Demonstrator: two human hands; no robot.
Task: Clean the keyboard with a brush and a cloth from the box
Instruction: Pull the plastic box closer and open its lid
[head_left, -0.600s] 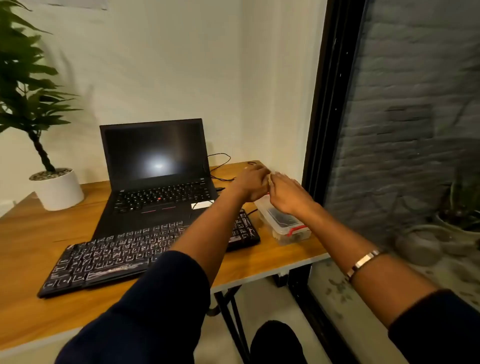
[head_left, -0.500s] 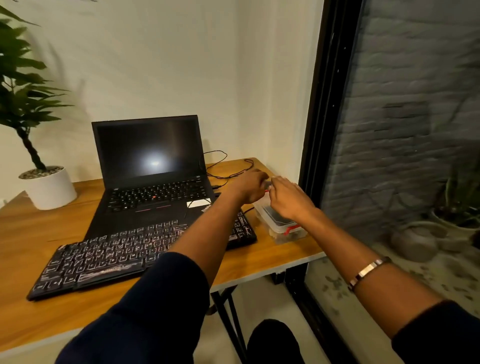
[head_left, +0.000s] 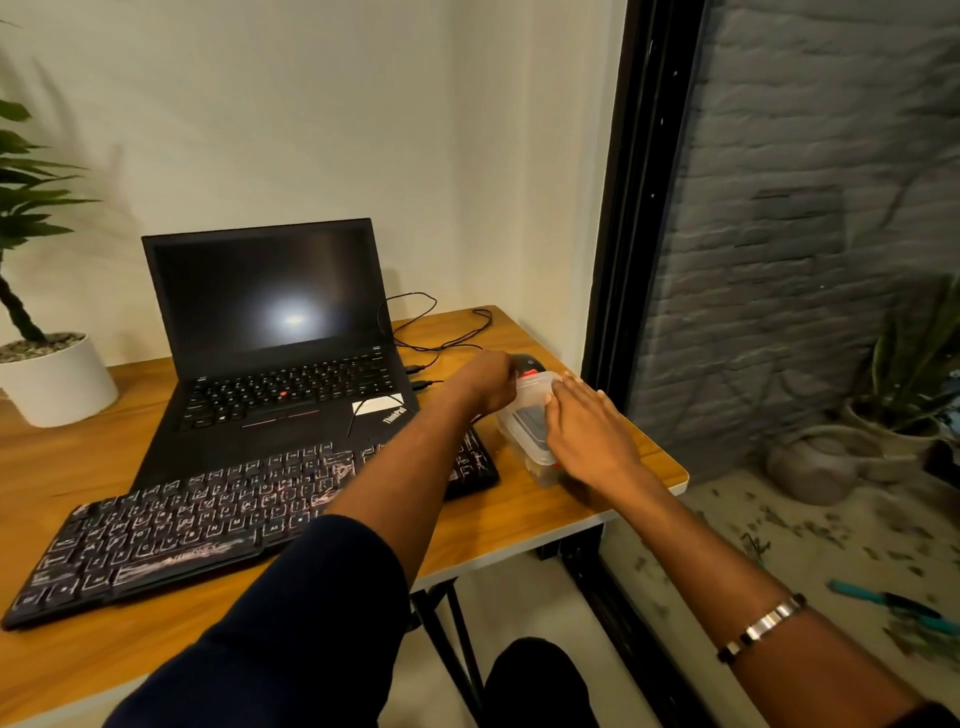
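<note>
Clear plastic box (head_left: 525, 415) at desk (head_left: 613, 499) right edge, beside dusty keyboard (head_left: 208, 519). Left hand (head_left: 488, 382) grip curled round far end; right hand (head_left: 587, 431) flat on lid, nearer.

Wooden table (head_left: 524, 525) on black metal legs, carrying open black laptop (head_left: 280, 358), dusty black keyboard (head_left: 208, 525), clear plastic box (head_left: 527, 415), white plant pot (head_left: 54, 382), black cables (head_left: 441, 332)

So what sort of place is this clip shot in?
Probably a home or small-office desk corner: a wooden desk against a white wall, carrying an open laptop and external keyboard, a potted plant at one end, and a glass door alongside.
</note>
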